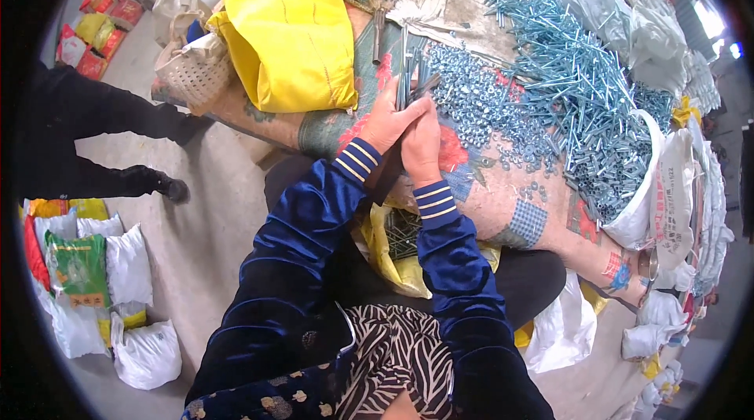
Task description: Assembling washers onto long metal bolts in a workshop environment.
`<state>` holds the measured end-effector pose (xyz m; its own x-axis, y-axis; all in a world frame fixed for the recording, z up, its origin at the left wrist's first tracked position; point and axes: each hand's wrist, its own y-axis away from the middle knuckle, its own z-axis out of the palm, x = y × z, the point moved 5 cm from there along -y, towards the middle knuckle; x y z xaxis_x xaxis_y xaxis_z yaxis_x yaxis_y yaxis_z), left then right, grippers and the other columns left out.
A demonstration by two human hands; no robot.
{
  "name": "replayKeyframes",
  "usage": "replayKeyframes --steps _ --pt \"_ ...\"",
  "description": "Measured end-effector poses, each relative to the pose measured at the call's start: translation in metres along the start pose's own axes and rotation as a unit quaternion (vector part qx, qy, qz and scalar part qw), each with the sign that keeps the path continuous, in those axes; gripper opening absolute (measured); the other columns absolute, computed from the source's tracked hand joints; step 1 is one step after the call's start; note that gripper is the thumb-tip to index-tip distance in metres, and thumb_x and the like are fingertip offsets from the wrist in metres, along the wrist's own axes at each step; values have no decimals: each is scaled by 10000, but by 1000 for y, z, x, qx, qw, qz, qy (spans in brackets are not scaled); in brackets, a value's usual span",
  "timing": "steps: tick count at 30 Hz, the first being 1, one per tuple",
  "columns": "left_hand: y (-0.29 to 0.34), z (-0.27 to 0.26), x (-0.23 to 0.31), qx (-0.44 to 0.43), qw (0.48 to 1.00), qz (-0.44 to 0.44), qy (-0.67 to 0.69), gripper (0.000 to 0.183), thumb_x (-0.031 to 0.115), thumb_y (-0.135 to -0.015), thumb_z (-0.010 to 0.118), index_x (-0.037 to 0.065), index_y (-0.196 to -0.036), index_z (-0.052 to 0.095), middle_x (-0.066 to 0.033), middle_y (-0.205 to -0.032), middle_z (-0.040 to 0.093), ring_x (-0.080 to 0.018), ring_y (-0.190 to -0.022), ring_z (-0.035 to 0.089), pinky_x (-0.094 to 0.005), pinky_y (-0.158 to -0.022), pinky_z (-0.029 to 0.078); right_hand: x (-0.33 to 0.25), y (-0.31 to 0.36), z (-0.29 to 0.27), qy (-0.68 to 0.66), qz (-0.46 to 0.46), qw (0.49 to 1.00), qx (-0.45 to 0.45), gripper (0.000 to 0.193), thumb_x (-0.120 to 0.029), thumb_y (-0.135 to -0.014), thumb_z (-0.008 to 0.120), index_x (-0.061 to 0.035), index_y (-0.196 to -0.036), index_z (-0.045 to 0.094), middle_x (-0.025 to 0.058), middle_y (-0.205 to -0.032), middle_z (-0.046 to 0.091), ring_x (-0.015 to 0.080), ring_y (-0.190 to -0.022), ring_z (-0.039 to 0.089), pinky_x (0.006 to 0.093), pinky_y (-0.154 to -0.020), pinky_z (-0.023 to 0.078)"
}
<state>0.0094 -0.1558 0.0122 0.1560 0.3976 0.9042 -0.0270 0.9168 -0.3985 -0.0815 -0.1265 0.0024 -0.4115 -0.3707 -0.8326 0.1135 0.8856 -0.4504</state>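
My left hand [383,123] and my right hand [422,141] meet over the near edge of the table, fingers closed around a bundle of thin metal rods [407,66] that look like long bolts. The rods stick up beyond my fingers, and their lower ends are hidden by my hands. Just right of the bundle spreads a pile of small nuts and washers [471,94]. Behind it is a large heap of long silvery bolts [565,66]. Short metal sleeves [609,172] lie at the right. Below my wrists, a yellow bag [385,259] holds more metal rods.
A big yellow woven sack [287,35] covers the table's left end, beside a beige perforated basket [196,74]. White sacks [664,43] line the right side. Filled bags [129,267] sit on the floor at left, where another person's dark-clothed legs [102,117] show.
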Motion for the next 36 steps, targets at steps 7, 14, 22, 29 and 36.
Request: replayKeyframes --steps 7,14,22,29,36 --pt "-6 -9 -18 34 956 -156 247 208 61 -839 654 29 -1015 549 -66 -892 637 -143 -786 619 -270 -719 513 -24 2 -1 180 -116 975 -52 285 -166 -861 550 24 -1073 542 178 -951 552 359 -886 520 454 -775 420" --pt "-7 -5 -7 120 910 -183 353 76 61 -883 586 63 -939 534 -43 -723 579 -163 -626 604 -311 -578 533 -3 16 -29 -272 149 939 149 428 -356 -957 472 40 -1083 573 133 -1089 575 239 -1039 536 350 -926 406" --pt "39 46 20 -11 930 -179 321 215 63 -898 579 38 -1103 517 -36 -909 617 -109 -778 605 -243 -708 505 1 24 -29 -483 290 815 137 422 -379 -998 356 -27 -989 590 53 -894 604 155 -857 557 293 -813 442" --pt "80 45 51 -213 865 -321 323 202 80 -884 594 51 -1077 541 -37 -851 613 -98 -659 584 -225 -557 485 -10 -6 -81 -541 277 781 -144 414 -248 -910 598 -23 -1222 444 156 -1001 589 268 -901 623 356 -729 549" --pt "118 71 53 -308 744 -462 372 286 206 -895 604 -1 -1084 547 -142 -945 635 -198 -781 633 -302 -690 535 -29 8 -87 -619 235 732 -163 339 -131 -898 604 17 -1164 458 40 -778 485 115 -654 500 287 -648 525"
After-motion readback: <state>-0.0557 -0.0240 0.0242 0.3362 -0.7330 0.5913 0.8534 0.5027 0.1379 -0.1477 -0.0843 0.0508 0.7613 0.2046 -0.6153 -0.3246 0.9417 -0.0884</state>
